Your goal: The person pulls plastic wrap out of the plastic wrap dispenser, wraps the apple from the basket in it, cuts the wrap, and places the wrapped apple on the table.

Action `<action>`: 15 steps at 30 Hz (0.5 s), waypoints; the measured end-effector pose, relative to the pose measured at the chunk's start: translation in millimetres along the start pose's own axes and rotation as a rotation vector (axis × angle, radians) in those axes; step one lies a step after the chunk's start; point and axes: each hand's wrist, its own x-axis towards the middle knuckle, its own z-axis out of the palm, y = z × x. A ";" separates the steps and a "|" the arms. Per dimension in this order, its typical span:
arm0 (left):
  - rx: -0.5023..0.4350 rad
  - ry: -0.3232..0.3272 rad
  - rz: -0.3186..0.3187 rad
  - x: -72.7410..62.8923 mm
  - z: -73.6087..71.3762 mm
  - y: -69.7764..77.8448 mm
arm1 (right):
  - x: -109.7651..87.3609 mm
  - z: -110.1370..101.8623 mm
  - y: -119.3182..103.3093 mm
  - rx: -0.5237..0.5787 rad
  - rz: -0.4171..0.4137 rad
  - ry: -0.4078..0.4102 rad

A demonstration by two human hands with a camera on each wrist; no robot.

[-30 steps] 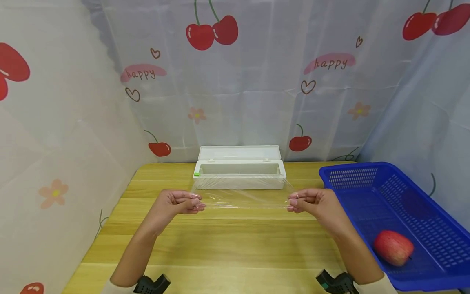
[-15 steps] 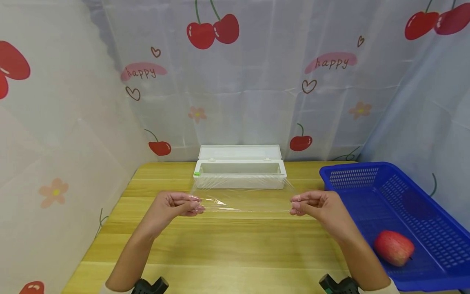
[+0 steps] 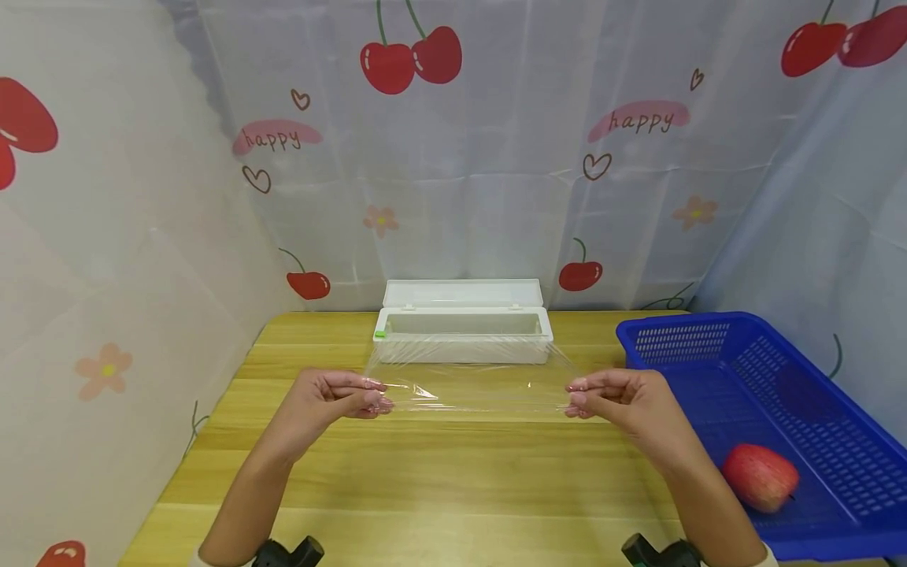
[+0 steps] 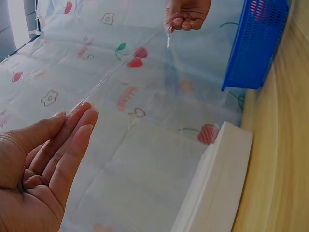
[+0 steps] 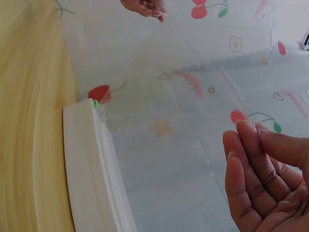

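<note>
A sheet of clear plastic wrap (image 3: 475, 386) stretches from the front of a white dispenser box (image 3: 460, 350) toward me. My left hand (image 3: 329, 398) pinches its left front corner between thumb and fingertips. The right front corner is pinched the same way by my right hand (image 3: 623, 398). Both hands are held above the table, in front of the box. The box's lid (image 3: 462, 294) is raised at the back, and a small green piece (image 3: 380, 335) sits at its left end. In the left wrist view the film's edge runs from the left thumb (image 4: 46, 130) toward the right hand (image 4: 188, 13).
A blue plastic basket (image 3: 687, 327) stands on the right, with a red apple (image 3: 760, 477) lying in it. The wooden table (image 3: 453, 480) backs onto a white curtain (image 3: 482, 220) printed with cherries. Curtains also hang at both sides.
My hands have drawn slightly apart and a little nearer to me, the right one moving more. The film between them is pulled wider. Box, basket and apple have stayed in place.
</note>
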 end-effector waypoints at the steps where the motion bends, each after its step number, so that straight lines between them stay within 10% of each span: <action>1: 0.000 -0.002 0.003 -0.5 -0.1 0.0 | -0.5 0.1 0.0 0.004 -0.002 -0.002; 15: 0.007 -0.148 -0.057 -7.4 -0.4 -14.1 | -6.4 2.8 16.0 0.050 -0.042 -0.108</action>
